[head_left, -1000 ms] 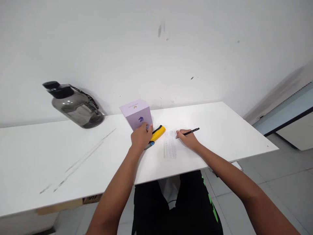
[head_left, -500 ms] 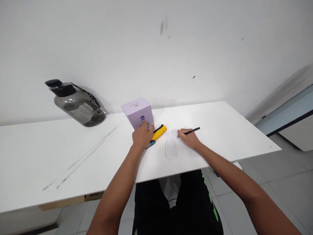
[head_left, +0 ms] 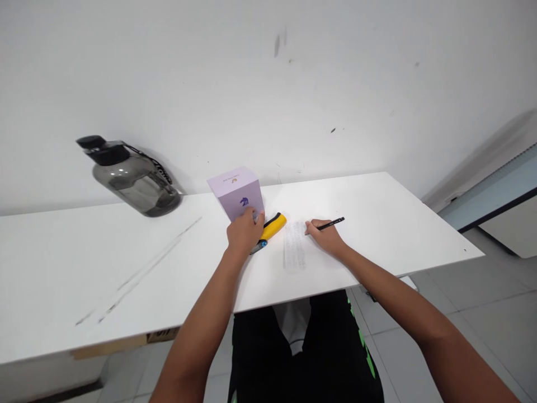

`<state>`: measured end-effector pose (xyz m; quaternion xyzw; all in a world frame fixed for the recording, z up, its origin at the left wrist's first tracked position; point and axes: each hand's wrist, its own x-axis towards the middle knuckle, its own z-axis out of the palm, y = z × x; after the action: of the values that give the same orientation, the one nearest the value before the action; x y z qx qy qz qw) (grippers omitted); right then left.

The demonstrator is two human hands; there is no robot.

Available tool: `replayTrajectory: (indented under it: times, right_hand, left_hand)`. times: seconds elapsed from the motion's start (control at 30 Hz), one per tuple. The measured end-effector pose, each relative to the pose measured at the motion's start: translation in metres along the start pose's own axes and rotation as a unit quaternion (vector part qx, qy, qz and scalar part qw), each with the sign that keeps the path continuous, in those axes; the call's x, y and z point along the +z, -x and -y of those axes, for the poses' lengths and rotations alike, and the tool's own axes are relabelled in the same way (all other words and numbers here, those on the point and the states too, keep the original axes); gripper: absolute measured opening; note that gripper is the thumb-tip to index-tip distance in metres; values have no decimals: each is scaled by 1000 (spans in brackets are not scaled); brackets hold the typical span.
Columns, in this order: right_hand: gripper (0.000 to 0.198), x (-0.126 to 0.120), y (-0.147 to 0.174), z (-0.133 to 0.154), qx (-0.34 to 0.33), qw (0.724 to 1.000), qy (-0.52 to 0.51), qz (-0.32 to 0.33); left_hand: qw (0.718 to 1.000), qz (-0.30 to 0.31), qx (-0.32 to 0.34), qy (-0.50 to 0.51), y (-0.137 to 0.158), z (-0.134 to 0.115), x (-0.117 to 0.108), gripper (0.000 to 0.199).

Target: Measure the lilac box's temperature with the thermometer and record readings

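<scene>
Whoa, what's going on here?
A person's right hand holds a black pencil beside a patch of grey marks on the white table. The left hand is at the front of a purple box, with a yellow-and-black tool next to it. A dark bottle stands further left, by the wall.

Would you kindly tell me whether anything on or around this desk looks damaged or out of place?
Long dark streaks run across the white desk to the left of the left hand, and dark scuffs spot the wall behind; both look odd on such pale surfaces. Nothing appears spilled.
</scene>
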<state>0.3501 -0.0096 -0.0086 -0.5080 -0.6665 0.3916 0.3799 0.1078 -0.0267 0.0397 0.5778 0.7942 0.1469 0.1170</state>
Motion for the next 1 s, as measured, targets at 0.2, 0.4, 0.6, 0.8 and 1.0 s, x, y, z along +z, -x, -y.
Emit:
replayTrajectory:
  times: [0.2,0.4,0.6,0.8,1.0]
  right_hand:
    - [42,0,0,-3,-10,1000,16,18]
    - [39,0,-2,-6,-10,1000,1,26]
    - [52,-5,-4,1,34,998,-47,-27]
    - [60,-2,0,5,6,994,-46,-96]
    - [44,1,3,0,-18,994,10,-106]
  left_hand:
    - [1000,0,-6,-19,2,-2,-2,52]
    - [1000,4,-5,-14,1,-2,-2,52]
    - [998,29,39,-30,1,-1,-3,53]
    - [998,33,44,-30,0,0,-3,59]
    - [999,40,26,-21,-1,1,-3,58]
